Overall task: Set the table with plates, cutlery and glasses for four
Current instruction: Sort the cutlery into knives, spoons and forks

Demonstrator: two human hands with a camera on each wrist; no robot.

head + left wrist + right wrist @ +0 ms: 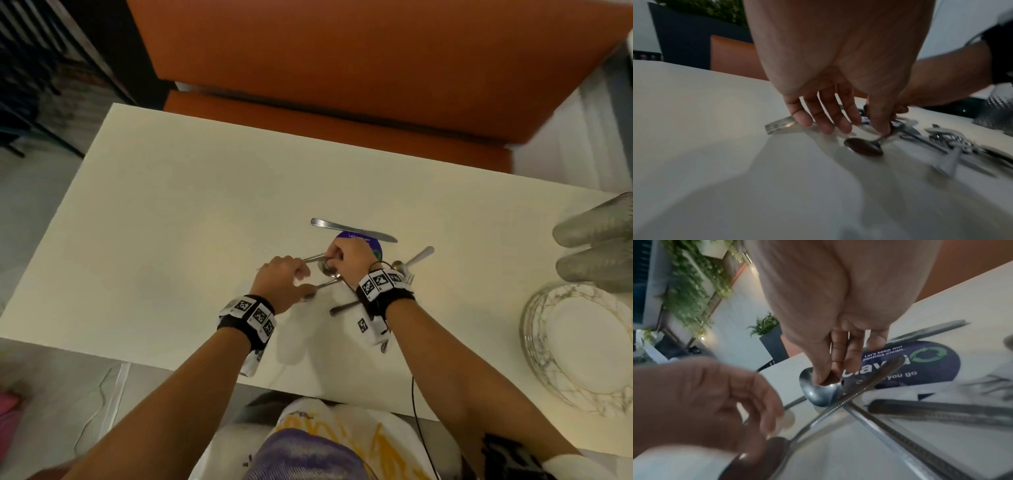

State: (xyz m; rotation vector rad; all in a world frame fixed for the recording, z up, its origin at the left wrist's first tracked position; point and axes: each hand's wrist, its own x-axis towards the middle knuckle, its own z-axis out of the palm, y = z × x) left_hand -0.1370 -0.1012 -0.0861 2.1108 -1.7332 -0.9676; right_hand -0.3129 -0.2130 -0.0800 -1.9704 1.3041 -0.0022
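Barely started: my right hand [349, 255] pinches a spoon [818, 394], left hand [284, 274] loosely spread on a fork [780, 125] (plates [529, 329], glasses [596, 226] unplaced, frame right)

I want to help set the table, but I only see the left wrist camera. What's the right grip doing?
Observer: The right grip pinches the bowl of a spoon; the right wrist view shows it close up.
Operator: Is there a knife somewhere?
Observer: Yes. In the head view a knife lies apart from the pile on the table, at the far edge of a round purple sticker.
Operator: And plates?
Observer: A stack of plates waits at the table's end on the person's right; none is laid at a place yet.
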